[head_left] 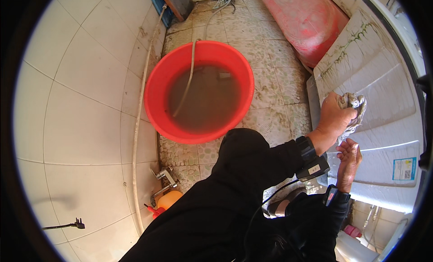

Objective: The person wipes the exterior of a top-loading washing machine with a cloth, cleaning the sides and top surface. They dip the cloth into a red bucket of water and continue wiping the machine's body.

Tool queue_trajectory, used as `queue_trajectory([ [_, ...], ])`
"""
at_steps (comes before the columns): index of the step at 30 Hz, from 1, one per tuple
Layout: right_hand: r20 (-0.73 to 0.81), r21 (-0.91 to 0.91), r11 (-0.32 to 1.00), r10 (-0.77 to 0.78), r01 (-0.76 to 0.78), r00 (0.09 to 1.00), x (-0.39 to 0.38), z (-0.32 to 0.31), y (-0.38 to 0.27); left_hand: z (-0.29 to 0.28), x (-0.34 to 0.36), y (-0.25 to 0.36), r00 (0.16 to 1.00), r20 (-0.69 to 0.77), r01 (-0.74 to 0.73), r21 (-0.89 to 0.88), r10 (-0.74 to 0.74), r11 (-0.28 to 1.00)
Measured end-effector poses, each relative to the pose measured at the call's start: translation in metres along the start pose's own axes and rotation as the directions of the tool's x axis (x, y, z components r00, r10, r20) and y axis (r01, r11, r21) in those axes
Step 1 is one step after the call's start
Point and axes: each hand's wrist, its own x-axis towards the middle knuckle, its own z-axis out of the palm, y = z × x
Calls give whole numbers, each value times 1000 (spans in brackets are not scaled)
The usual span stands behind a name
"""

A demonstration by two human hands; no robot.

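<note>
My left hand (334,116) reaches across to the right and is closed around a wrung, crumpled grey-white cloth (353,109). The cloth is held against or just in front of the dirty white side panel (383,108) of a large appliance; whether it touches cannot be made out. Just below, my right hand (348,160) is raised beside the panel, its fingers loosely bent and apart, with nothing seen in it. A loose end of the cloth hangs close to its fingertips. Dark streaks and grime mark the panel's upper part.
A red basin (243,81) of murky water stands on the tiled floor (270,122), a hose (192,63) dipping into it. A large red plastic object (306,23) leans at the back right. Along the left wall run a pipe (140,113) and, lower, a metal tap (166,176).
</note>
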Motion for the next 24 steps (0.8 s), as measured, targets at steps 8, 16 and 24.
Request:
queue_trajectory([
  [8, 1, 0, 1000, 1, -1, 1000, 2, -3, 2, 0, 2, -2, 997, -57, -35, 151, 44, 988],
  [16, 2, -15, 1000, 20, -20, 1000, -1, 0, -4, 2, 1, -7, 999, -41, 1, 111, 4, 994],
  [24, 29, -72, 997, 34, -32, 999, 1, 2, -6, 3, 2, -8, 999, -44, 10, 109, -5, 994],
])
